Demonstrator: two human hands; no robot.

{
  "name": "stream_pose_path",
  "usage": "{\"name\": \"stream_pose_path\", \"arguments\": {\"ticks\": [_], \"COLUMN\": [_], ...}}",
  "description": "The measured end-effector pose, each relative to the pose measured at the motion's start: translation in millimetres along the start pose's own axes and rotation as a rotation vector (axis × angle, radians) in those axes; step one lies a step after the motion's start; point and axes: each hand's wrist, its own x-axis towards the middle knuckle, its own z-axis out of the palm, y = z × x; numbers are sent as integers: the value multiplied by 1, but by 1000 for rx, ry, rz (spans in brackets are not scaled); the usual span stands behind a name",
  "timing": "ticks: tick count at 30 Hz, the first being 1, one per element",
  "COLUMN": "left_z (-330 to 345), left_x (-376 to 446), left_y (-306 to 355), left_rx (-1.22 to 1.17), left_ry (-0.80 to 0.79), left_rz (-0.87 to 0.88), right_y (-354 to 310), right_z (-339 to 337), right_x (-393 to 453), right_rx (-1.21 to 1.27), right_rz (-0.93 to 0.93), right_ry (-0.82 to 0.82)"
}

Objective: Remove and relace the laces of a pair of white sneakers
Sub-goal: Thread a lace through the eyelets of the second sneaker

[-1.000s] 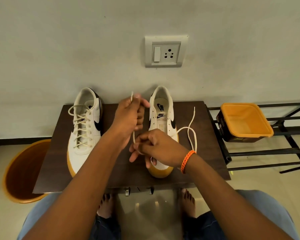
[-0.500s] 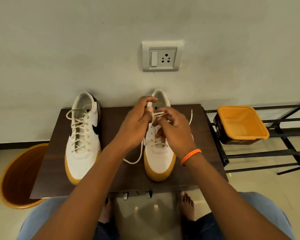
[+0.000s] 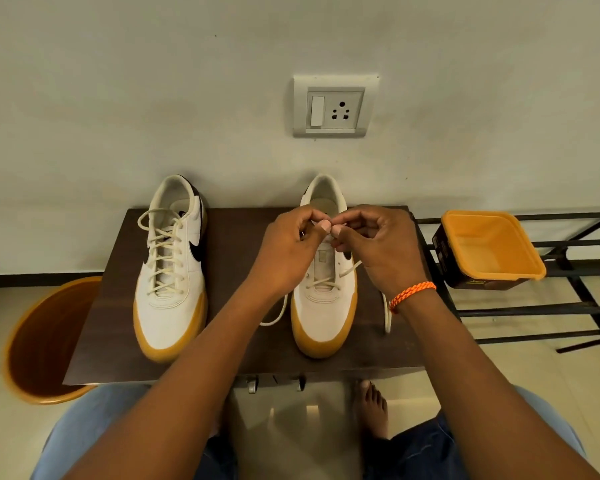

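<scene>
Head view, surface: dark wooden table [image 3: 236, 306] against the wall, both sneakers standing on it with toes toward the person

Head view, left sneaker [image 3: 172, 268]: fully laced, well apart from both hands, untouched

Head view, right sneaker [image 3: 324, 306]: only the lowest eyelets carry lace [image 3: 326, 284]; the tongue above them is bare

Left hand [image 3: 288, 252]: fingers curled, thumb and forefinger pinching the lace over the shoe's mouth

Right hand [image 3: 378, 247]: also curled, pinching the lace, its thumb tip nearly touching the other thumb tip (an orange wristband [image 3: 411, 294] sits on this wrist)

Loose lace: one strand trails off the shoe's left side onto the table, another hangs down beside its right edge

Key relation: the shoe's long axis runs straight away from the person, and the open eyelets lie just below and nearer than the pinched fingers; both hands are about equally close, so either can feed

Step, as judged: relacing the right sneaker, early on

Surroundings: wall socket [image 3: 335, 107], orange tub [image 3: 492, 247] on a metal rack [image 3: 568, 306], orange bin [image 3: 45, 341] on the floor
</scene>
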Motion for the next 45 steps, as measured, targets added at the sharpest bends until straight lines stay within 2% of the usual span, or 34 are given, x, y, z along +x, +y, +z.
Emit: {"name": "stream_pose_path", "arguments": {"ticks": [4, 8, 10, 13, 16, 22, 28, 34, 45], "left_z": [1, 0, -1, 0, 7, 23, 30, 32, 38], "left_x": [-1, -1, -1, -3, -8, -12, -7, -7, -11], "left_y": [0, -4, -7, -8, -5, -11, -22, -25, -25], "left_rx": [-75, -85, 86, 554, 727, 613, 415, 331, 388], "left_ry": [64, 89, 115, 120, 106, 114, 27, 23, 64], "left_rz": [-57, -106, -99, -42, 2, -105, -230, -224, -205], "right_y": [3, 5, 8, 17, 22, 25, 28, 30, 30], "right_z": [0, 2, 2, -1, -2, -3, -4, -5, -4], "right_x": [0, 0, 1, 2, 2, 0, 0, 1, 0], "right_rx": [-18, -43, -81, -209, -273, -341, -352, -353, -359], "right_rz": [50, 109, 133, 146, 201, 287, 330, 338, 361], "right_ry": [51, 11, 30, 112, 117, 47, -25, -83, -109]}}
